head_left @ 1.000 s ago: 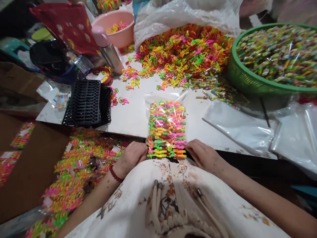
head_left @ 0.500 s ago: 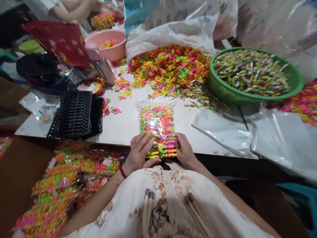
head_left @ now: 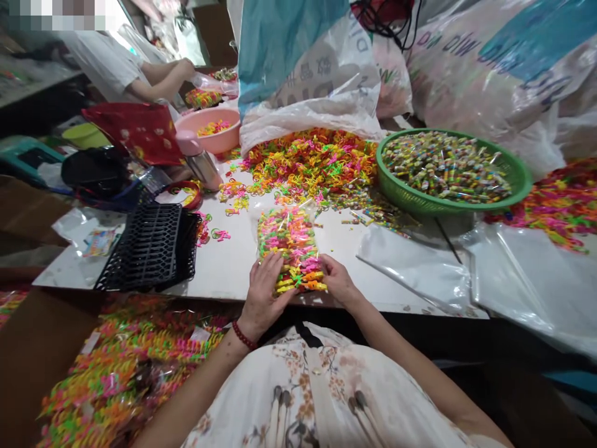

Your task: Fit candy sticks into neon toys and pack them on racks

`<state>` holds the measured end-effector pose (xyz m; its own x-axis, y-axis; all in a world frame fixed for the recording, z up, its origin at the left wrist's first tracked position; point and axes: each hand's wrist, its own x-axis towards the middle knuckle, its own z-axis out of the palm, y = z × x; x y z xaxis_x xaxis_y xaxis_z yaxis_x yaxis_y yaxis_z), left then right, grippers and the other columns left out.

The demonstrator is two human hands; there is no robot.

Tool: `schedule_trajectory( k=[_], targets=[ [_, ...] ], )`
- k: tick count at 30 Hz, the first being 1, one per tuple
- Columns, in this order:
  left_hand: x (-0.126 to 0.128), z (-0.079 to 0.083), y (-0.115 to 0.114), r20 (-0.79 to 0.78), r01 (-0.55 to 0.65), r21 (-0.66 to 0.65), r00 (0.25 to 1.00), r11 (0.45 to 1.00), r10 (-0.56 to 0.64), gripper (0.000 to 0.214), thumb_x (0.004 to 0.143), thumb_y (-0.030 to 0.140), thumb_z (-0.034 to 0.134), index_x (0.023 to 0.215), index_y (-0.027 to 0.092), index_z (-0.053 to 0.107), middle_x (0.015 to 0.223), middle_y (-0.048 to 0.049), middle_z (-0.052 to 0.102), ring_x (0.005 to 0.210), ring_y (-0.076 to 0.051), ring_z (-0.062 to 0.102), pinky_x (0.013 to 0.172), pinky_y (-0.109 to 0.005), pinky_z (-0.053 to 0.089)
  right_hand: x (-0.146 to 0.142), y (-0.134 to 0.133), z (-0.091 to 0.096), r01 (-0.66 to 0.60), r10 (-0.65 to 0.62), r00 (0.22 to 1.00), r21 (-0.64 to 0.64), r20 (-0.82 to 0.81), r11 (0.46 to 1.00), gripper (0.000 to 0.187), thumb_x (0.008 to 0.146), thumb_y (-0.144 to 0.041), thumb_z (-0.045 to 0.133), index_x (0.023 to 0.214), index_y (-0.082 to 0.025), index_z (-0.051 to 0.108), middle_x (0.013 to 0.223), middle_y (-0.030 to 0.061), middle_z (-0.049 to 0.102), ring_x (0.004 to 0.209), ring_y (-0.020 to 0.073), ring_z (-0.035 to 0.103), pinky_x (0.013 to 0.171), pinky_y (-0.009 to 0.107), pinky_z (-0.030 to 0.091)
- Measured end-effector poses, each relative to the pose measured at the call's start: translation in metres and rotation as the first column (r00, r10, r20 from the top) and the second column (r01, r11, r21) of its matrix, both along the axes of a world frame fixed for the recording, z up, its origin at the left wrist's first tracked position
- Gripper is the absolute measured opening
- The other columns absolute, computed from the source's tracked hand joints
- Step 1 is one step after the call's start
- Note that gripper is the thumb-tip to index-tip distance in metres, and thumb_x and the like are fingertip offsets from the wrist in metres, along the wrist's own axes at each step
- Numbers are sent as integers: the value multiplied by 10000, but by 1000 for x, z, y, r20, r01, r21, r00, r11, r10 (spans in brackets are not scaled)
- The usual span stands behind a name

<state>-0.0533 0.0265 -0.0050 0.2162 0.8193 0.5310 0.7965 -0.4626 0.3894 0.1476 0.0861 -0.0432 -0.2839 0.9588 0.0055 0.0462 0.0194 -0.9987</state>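
Observation:
A clear plastic bag (head_left: 298, 239) packed with rows of small pink, green, yellow and orange plastic pieces lies at the front of the white table. My left hand (head_left: 267, 283) grips its lower left side, fingers over the top and thumb along the near end. On the opposite side, my right hand (head_left: 338, 280) holds the lower right edge, its fingers curled and partly hidden. Beyond the bag, a heap of loose colourful plastic pieces (head_left: 317, 165) spills from a large white and blue sack (head_left: 308, 62).
A green basket (head_left: 522, 186) of wrapped sticks stands at the right, behind flat clear bags (head_left: 415, 267). Black plastic grids (head_left: 149, 246) lie left, near a flask (head_left: 203, 165) and a pink basin (head_left: 186, 127). Filled bags (head_left: 125, 367) sit in a box below. Another person (head_left: 116, 68) works at the back left.
The bag has moved away from my body, from overhanging the front edge to farther onto the table, with both hands still on it. My view has tilted up.

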Motion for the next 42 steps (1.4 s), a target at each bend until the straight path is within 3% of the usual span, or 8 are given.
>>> schedule_trajectory(
  k=[4,8,13,16,23,35,39,42],
  targets=[
    [-4,-5,19,-17,-19,23,1000,1000,19,665,854,375,634,1432,189,365,1407,-153,516,1362,-260,420,1138,-480,276,0,3,-3,52,-42,993,-93,106,994,295,723,-342,669,972,-198,605,732,-36,638,625,127,569,572,229,463],
    [0,0,28,-99,-39,23,994,999,41,602,875,389,597,1402,169,404,1401,-157,524,1348,-261,437,1149,-488,221,9,-1,-2,166,-143,963,-85,229,983,205,874,-396,492,972,-222,536,621,-60,564,472,122,525,481,232,414],
    [21,28,26,-297,-144,-71,948,987,117,699,851,486,597,1415,119,408,1429,-179,487,1397,-327,342,1157,-573,61,15,-3,8,141,-224,832,197,508,970,205,932,-344,405,841,-220,539,697,1,614,640,163,589,619,263,420],
    [38,40,30,-377,-158,-131,921,979,98,756,842,521,591,1441,113,379,1488,-186,404,1408,-333,314,1148,-589,66,14,-2,11,56,-260,735,325,627,944,217,945,-307,386,871,-202,560,769,39,641,687,172,591,645,262,400],
    [58,33,45,-411,-226,-176,901,958,137,674,889,475,519,1448,126,378,1509,-174,372,1391,-306,348,1133,-570,148,23,0,8,-48,-363,544,460,757,887,243,960,-241,404,787,-179,564,694,47,627,610,157,560,585,262,332],
    [57,30,63,-317,-197,-151,938,969,141,599,887,355,536,1426,128,404,1477,-185,420,1363,-317,391,1101,-568,175,9,-26,32,-270,-343,589,579,731,769,256,953,-221,415,745,-186,560,669,38,593,601,140,518,577,256,331],
    [50,32,59,-312,-182,-127,940,975,135,678,878,446,552,1445,120,373,1487,-204,397,1383,-338,351,1095,-570,172,14,-7,40,-37,-440,655,608,614,793,123,896,-209,463,942,-156,564,839,68,597,676,159,555,629,262,422],
    [39,32,54,-302,-244,-91,931,965,207,777,846,531,573,1458,109,346,1513,-218,344,1407,-362,298,1088,-572,184,12,9,44,37,-440,730,613,522,789,331,868,-186,473,1192,-124,487,1030,112,577,796,181,581,729,294,485]
  ],
)
